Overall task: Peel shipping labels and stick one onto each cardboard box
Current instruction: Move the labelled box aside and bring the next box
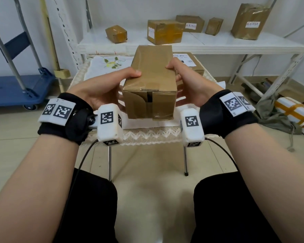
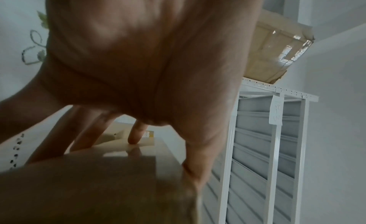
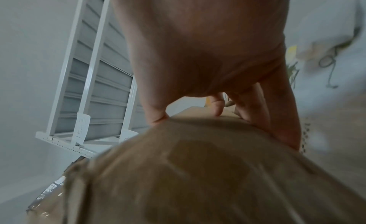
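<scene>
You've got the cardboard box (image 1: 150, 81) off the table (image 1: 147, 135), clamped between both hands: left hand (image 1: 102, 88) and right hand (image 1: 191, 85) each have the thumb on top, fingers curled round the sides. Long axis runs away from you. Top face bare, no label in view.

**Left hand clamped on a box, seen from the wrist**

The left hand (image 2: 142, 62) fills most of the view, palm towards the camera. Its thumb lies on one face of a brown cardboard box (image 2: 95, 188) and its fingers (image 2: 136, 133) reach along the other side. Behind stands a white metal shelf (image 2: 273, 149) with another taped box (image 2: 277, 48) on it.
</scene>
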A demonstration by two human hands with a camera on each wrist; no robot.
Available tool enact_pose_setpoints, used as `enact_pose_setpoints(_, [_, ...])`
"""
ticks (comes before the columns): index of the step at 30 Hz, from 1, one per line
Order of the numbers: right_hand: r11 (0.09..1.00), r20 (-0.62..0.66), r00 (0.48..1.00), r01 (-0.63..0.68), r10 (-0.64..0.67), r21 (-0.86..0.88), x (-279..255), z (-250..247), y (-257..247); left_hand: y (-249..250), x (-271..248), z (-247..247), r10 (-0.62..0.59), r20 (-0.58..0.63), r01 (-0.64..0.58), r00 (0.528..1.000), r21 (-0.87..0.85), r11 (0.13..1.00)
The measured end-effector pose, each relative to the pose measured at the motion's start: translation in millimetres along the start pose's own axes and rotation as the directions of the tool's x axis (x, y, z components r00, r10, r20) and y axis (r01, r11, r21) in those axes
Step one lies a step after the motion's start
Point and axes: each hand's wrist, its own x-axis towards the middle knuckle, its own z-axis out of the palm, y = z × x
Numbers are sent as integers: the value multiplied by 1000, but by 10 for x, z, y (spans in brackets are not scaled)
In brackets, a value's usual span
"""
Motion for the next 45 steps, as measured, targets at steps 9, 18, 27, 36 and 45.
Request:
enact_pose_setpoints(9, [997, 128, 992, 9, 1, -78, -159, -150, 120, -97, 4, -112, -58, 95, 46, 994, 121, 992])
enact_pose_setpoints(18, [994, 145, 987, -58, 71, -93, -142, -59, 244, -170, 55, -65, -122, 79, 102, 989, 226, 969])
enact_pose_setpoints(27, [999, 61, 998, -15, 17, -46, -8, 52, 277, -197, 208, 1, -46, -134, 71, 990, 184, 980])
enact_pose_setpoints(36, [995, -31, 996, 77, -79, -67, 13, 43, 254, -118, 327, 56, 43, -284, 0, 958, 149, 989])
enact_pose_setpoints(45, [950, -480, 846, 304, -232, 76, -198, -499, 174, 174, 346, 232, 311, -474, -468, 824, -259, 845])
